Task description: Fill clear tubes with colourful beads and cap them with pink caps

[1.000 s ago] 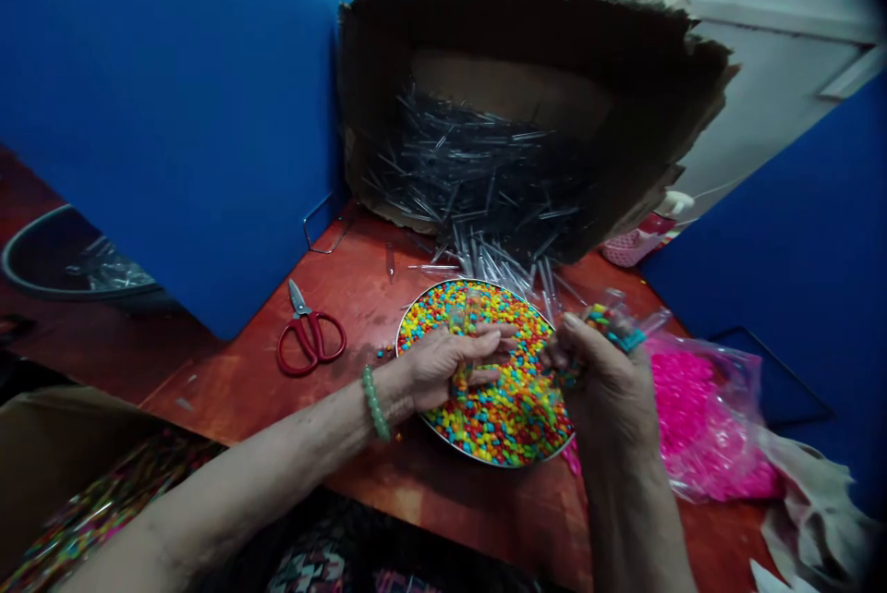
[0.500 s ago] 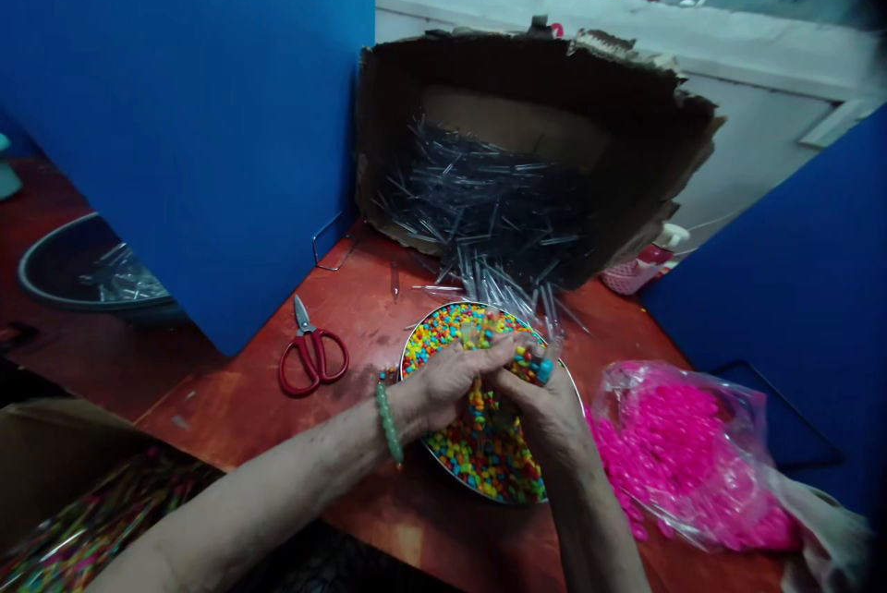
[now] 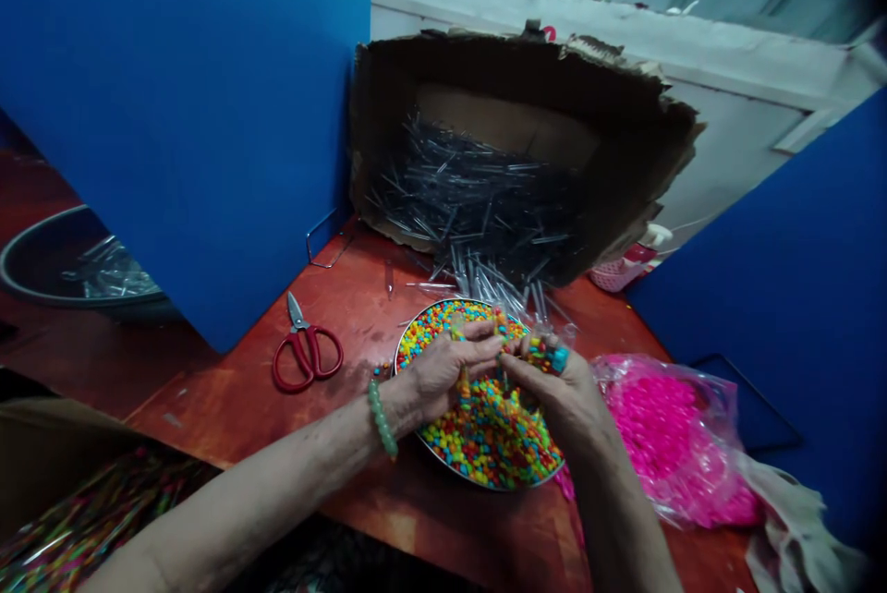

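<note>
A round metal pan (image 3: 431, 456) of small bead-like pieces (image 3: 485, 436) in red, yellow, orange and blue lies beneath both hands. My left hand (image 3: 443, 373), with a green bead bracelet (image 3: 381, 419) at the wrist, curls around clear tubes with coloured pieces in them. Opposite it, my right hand (image 3: 569, 397) grips a bunch of clear plastic tubes (image 3: 547, 353), some filled with coloured pieces. The fingertips of the two hands almost meet over the pan. How many tubes each hand holds is hidden by the fingers.
Behind the pan a torn cardboard box (image 3: 610, 205) spills empty clear tubes (image 3: 478, 274) onto the red table (image 3: 249, 427). Red-handled scissors (image 3: 305, 357) lie left. A plastic bag of pink pieces (image 3: 658, 436) sits right. Blue panels (image 3: 208, 113) flank the table; a dark basin (image 3: 90, 302) stands far left.
My hands have drawn slightly apart, and the right hand with its tubes has shifted a little right. Coloured pieces between them show more openly. The whole view has shifted slightly.
</note>
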The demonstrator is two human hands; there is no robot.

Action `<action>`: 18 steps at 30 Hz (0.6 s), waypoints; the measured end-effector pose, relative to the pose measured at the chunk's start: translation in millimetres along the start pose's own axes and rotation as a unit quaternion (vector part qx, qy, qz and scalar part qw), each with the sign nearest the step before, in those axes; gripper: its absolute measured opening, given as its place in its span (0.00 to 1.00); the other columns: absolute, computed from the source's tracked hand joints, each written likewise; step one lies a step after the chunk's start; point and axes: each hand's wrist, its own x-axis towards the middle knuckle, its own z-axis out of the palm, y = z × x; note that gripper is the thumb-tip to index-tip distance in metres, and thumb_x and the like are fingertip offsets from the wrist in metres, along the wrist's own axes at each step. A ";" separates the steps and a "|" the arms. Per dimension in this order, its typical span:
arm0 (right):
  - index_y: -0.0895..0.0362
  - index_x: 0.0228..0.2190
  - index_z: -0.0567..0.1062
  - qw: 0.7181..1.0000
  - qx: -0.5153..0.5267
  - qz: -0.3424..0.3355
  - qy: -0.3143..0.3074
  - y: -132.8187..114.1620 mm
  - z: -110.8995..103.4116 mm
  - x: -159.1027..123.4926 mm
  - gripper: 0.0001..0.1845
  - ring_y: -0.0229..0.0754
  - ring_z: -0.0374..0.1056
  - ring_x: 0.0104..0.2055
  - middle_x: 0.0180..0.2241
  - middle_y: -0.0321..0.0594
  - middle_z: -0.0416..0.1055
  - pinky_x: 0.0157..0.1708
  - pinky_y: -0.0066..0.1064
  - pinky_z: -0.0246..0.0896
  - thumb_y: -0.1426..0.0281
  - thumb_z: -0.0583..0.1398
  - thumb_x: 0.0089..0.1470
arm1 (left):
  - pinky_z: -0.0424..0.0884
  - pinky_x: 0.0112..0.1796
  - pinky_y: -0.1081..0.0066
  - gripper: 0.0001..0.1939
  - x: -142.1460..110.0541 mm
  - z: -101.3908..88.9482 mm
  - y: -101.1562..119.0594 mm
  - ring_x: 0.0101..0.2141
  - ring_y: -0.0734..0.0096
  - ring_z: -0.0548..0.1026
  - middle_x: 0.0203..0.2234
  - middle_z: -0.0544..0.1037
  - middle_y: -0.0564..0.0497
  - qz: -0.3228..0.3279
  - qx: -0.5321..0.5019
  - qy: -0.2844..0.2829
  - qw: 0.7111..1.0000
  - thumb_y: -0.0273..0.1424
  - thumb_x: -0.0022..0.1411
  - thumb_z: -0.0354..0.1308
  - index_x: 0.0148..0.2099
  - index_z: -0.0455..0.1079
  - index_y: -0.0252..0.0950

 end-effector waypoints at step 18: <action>0.60 0.26 0.77 0.979 -0.124 0.076 -0.144 -30.4 -45.5 -3.0 0.11 0.29 0.53 0.17 0.17 0.32 0.65 0.16 0.22 0.46 0.72 0.69 0.35 | 0.69 0.36 0.71 0.17 -5.7 -7.1 -1.6 0.27 0.76 0.74 0.28 0.73 0.51 -0.062 0.166 0.012 0.984 0.15 0.47 0.58 0.41 0.65 0.31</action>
